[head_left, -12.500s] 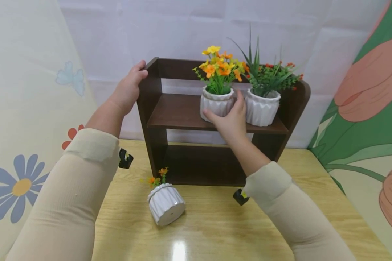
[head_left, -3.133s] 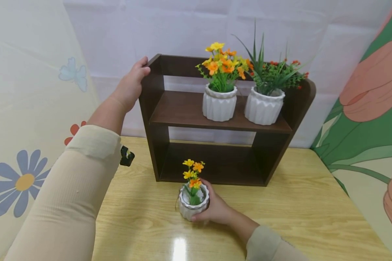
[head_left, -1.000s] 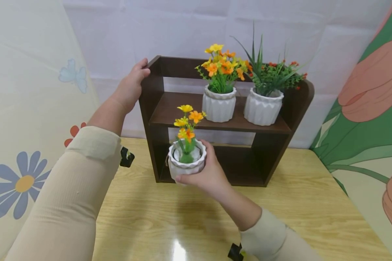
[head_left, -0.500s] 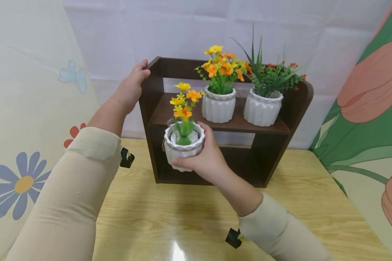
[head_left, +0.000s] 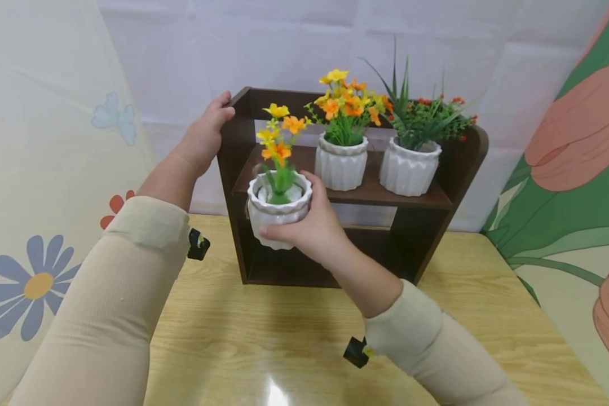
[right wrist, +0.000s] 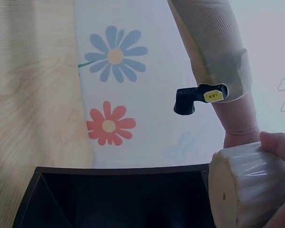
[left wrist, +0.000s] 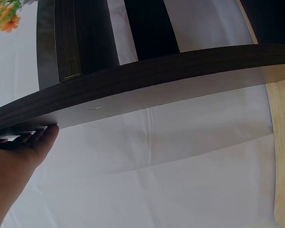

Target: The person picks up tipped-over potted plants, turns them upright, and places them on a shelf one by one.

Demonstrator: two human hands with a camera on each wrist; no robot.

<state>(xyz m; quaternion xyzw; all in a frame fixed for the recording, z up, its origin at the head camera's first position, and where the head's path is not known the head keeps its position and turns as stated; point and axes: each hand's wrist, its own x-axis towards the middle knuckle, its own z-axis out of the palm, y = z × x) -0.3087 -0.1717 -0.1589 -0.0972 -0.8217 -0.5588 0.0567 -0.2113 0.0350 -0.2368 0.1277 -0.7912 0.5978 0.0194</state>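
Observation:
My right hand [head_left: 317,228] grips a white fluted flowerpot [head_left: 276,217] with yellow and orange flowers [head_left: 279,135], thumb on its near side. The pot is off the table, in front of the left part of the dark brown shelf unit [head_left: 299,276], overlapping the upper board's front edge. In the right wrist view the flowerpot's bottom [right wrist: 223,194] shows a small hole. My left hand [head_left: 203,135] lies against the outer face of the left side panel, near its top; in the left wrist view the fingers [left wrist: 47,140] touch that panel.
On the upper board stand another white pot of yellow and orange flowers [head_left: 341,163] and a white pot with grass blades and red blossoms [head_left: 410,169]. The unit stands on a wooden table [head_left: 223,338], with a white cloth behind and printed panels at both sides.
Earlier my right hand left the middle pot on the upper board and took hold of the pot lying on the table. It has since lifted that pot upright, up and slightly left. My left hand stays.

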